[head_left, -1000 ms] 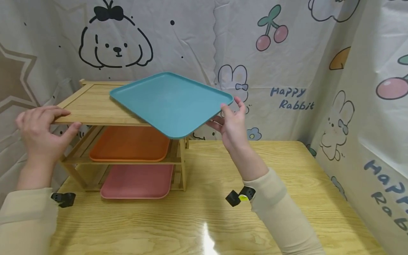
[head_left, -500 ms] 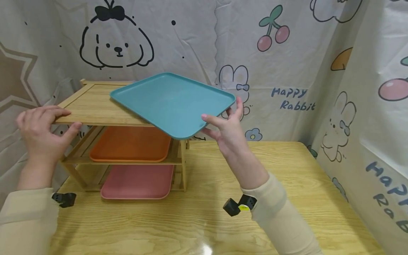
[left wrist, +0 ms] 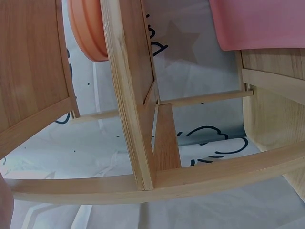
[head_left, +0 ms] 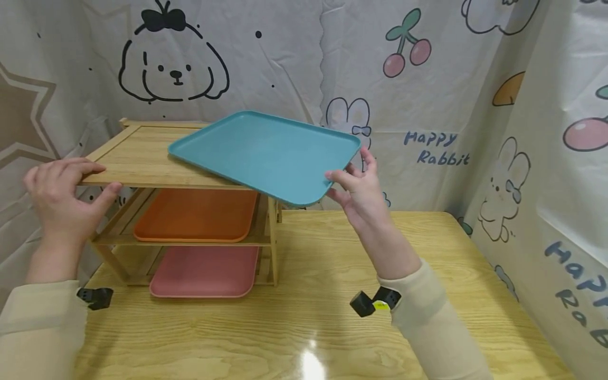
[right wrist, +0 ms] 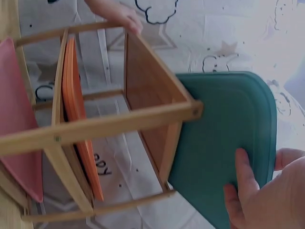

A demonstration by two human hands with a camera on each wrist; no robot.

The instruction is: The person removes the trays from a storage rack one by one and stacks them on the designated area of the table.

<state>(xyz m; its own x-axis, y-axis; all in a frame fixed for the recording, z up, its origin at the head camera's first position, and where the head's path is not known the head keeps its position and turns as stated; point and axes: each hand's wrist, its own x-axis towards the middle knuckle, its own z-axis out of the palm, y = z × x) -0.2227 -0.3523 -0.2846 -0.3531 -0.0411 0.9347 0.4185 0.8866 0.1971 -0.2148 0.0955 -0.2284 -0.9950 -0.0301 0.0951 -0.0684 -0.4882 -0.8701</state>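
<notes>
A blue tray (head_left: pixel 271 155) slants over the top board of a wooden three-tier shelf (head_left: pixel 128 158), its right part jutting past the shelf's end. My right hand (head_left: pixel 358 195) pinches that jutting right side, thumb above and fingers beneath; the fingers (right wrist: pixel 245 174) press the tray's underside in the right wrist view. My left hand (head_left: pixel 64 192) holds the front left corner of the top board. On the middle tier lies an orange tray (head_left: pixel 196 215), and on the bottom tier a pink tray (head_left: pixel 204 272).
The shelf stands on a wooden table (head_left: pixel 380 327), which stretches to the right and toward the front. A printed cloth (head_left: pixel 285 58) hangs close behind and along both sides. The shelf's right post (head_left: pixel 273 243) rises below the blue tray.
The blue tray has shifted right and turned slightly, its near corner swinging right. My right hand first slid its grip toward that corner, then moved right with the tray. My left hand stays put.
</notes>
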